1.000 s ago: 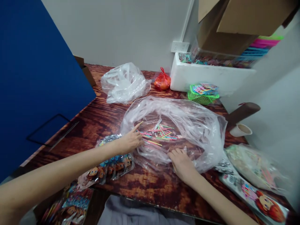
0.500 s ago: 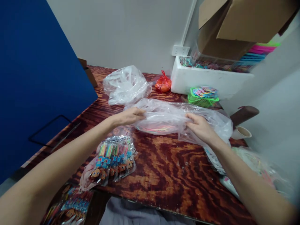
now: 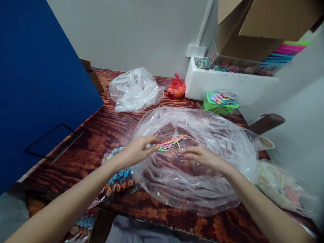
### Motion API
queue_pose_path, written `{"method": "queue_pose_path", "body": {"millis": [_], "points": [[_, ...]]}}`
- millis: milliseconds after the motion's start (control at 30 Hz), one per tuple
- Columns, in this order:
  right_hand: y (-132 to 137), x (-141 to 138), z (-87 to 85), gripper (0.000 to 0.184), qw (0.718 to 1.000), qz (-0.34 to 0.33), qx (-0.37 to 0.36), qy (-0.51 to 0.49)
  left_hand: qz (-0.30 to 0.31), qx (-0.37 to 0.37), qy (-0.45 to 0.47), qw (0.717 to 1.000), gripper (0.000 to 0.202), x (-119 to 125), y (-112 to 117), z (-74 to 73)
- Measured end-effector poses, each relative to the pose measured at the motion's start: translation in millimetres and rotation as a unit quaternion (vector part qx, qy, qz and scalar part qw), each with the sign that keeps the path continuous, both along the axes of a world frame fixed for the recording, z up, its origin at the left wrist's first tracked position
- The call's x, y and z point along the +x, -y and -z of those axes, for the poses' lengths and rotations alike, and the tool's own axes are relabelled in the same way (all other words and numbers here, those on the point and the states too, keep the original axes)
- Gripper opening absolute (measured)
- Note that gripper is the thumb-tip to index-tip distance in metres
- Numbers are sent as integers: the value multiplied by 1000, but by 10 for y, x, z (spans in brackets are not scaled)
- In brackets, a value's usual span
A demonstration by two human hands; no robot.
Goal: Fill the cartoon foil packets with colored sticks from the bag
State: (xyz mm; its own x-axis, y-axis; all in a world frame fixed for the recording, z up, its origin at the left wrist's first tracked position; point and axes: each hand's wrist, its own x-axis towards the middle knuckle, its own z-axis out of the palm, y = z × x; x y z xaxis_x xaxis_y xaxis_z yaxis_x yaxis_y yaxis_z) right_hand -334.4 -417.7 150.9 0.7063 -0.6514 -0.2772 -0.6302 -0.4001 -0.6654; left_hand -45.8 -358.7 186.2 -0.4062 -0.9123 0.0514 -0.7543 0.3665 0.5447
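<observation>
Where the head camera looks down over both forearms, a large clear plastic bag [image 3: 199, 189] lies spread wide and crumpled on the dark, strongly grained wooden table [image 3: 83, 141], with a small heap of thin neon-coloured sticks [image 3: 173, 141] lying on its film near the middle. The left hand [image 3: 138, 150] is half open, its fingers stretched out so that the tips reach the near end of the sticks; whether it pinches any of them or the film cannot be told. The right hand [image 3: 202, 157] is blurred, flat and palm down, fingers spread over the bag just beside the sticks, gripping nothing. Under the left forearm, partly covered by the bag's edge, lie clear packets printed with cartoon faces [image 3: 117, 182]. Farther back sit a second crumpled clear bag [image 3: 134, 89], a small knotted orange-red bag [image 3: 176, 88], a white foam box [image 3: 227, 84] and a green plastic basket of cards [image 3: 220, 105]. A paper cup [image 3: 265, 143] stands at the bag's right edge, and a blue board [image 3: 37, 84] leans at the left.
</observation>
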Motion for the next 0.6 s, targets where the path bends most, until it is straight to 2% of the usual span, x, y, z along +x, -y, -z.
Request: {"method": "queue_pose_path", "body": {"millis": [67, 100, 167, 233, 267, 333, 400, 433, 500, 533, 600], "points": [[315, 208, 95, 30, 987, 55, -133, -76, -103, -105, 19, 989, 24, -69, 135, -27], [443, 315, 170, 29, 971, 80, -181, -132, -123, -142, 37, 981, 22, -111, 182, 4], [608, 503, 340, 40, 952, 114, -214, -185, -119, -170, 64, 976, 22, -207, 223, 130], [649, 642, 486, 54, 939, 139, -236, -206, -97, -163, 73, 979, 22, -344, 174, 275], [632, 693, 538, 53, 931, 146, -256, -217, -88, -154, 72, 981, 21, -438, 113, 333], [560, 774, 593, 39, 919, 154, -279, -232, -69, -133, 57, 987, 18, -688, -82, 401], [482, 834, 597, 33, 915, 161, -280, -241, -9, -104, 27, 994, 21, -994, -343, 427], [452, 853, 587, 34, 914, 163, -278, -244, 61, -88, 12, 994, 22, -1149, -477, 443], [418, 852, 556, 35, 915, 165, -274, -245, 231, -54, 1, 971, 18, -1419, -701, 518], [410, 826, 537, 35, 918, 162, -270, -241, 259, -58, 10, 964, 22, -1518, -774, 580], [415, 717, 502, 39, 927, 154, -256, -226, 249, -60, 42, 966, 36, -1622, -838, 733]]}}
